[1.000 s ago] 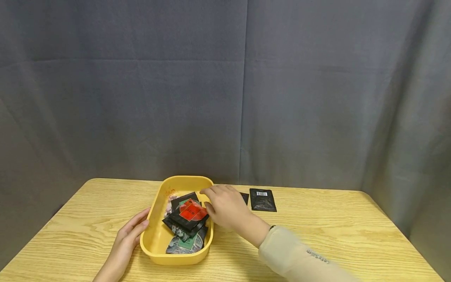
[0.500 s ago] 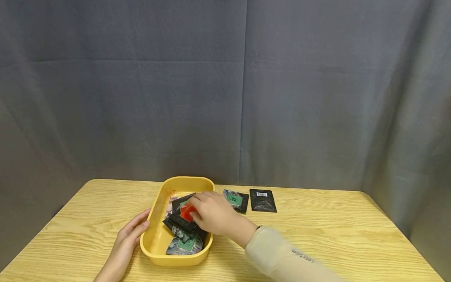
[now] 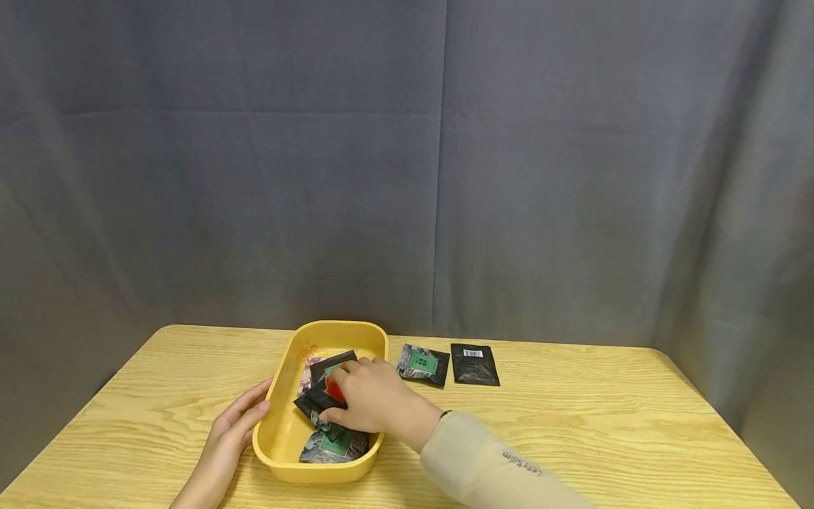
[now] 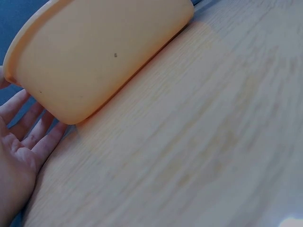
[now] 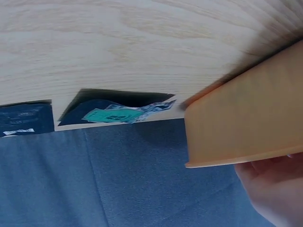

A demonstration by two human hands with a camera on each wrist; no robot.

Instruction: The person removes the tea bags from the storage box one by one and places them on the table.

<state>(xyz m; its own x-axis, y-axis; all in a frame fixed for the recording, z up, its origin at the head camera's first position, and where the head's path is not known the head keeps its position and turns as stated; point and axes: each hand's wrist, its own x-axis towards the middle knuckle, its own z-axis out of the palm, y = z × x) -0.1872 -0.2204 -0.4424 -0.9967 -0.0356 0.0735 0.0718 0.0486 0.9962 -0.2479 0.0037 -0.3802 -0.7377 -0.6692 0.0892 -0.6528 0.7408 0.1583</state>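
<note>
A yellow plastic tub holds several black flat packets in a loose pile. My right hand reaches over its right rim, thumb and fingers spread across a red-labelled packet. Much of that packet is covered by the hand, and whether the fingertips pinch it is hidden. Below the pile lies a green-labelled packet. My left hand rests against the tub's left side; in the left wrist view its extended fingers touch the outer wall.
Right of the tub, a green-labelled packet lies face up on the wooden table. Beside it is a black packet with its barcode showing. A grey curtain hangs behind the table's back edge.
My right hand has moved left and down into the tub over the red-labelled packet, uncovering the green-labelled packet on the table. The left hand stays at the tub.
</note>
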